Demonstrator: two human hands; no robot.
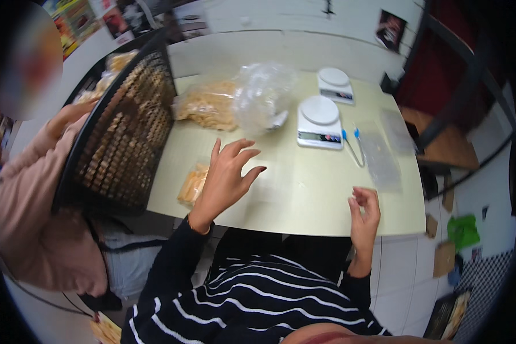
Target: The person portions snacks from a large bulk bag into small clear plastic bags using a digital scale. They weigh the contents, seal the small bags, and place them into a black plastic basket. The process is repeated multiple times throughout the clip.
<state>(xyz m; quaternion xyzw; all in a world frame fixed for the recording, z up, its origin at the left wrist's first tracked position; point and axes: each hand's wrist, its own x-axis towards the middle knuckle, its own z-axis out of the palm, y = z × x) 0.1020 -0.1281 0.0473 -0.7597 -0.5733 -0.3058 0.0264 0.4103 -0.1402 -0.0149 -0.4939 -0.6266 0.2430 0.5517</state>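
My left hand (pixel 228 178) is raised over the left part of the pale table (pixel 292 202), fingers spread and nothing in it. Beside its wrist, partly hidden, lies a small clear bag of yellowish food pieces (pixel 191 185). Farther back sits a large clear bag of similar pieces (pixel 210 105), with a crumpled clear plastic bag (pixel 262 96) against its right side. Near the table's front edge at the right, my right hand (pixel 364 210) has its fingers curled and apart, with no object visible in it. Beyond it are flat clear plastic bags (pixel 378 159) and a white digital kitchen scale (pixel 319 122).
A second white scale (pixel 335 84) stands at the back. Blue-tipped tongs (pixel 354 148) lie beside the nearer scale. At the left, a black plastic crate (pixel 120 133) holds bagged goods; a co-worker in a pink top (pixel 47 245) reaches into it.
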